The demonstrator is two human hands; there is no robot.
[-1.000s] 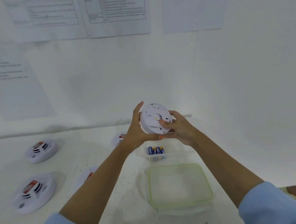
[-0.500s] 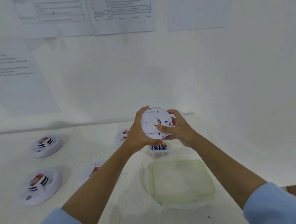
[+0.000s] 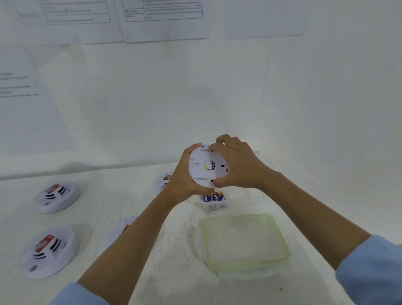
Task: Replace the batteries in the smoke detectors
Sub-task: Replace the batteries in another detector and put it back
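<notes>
right hand (image 3: 240,166) shifted over the smoke detector (image 3: 202,173), fingers and thumb pinching its rim, left hand (image 3: 180,179) gripping the opposite edge

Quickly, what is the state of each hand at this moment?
Left hand: closed, holding the smoke detector by its left edge.
Right hand: closed, holding the same smoke detector from the right.
</notes>
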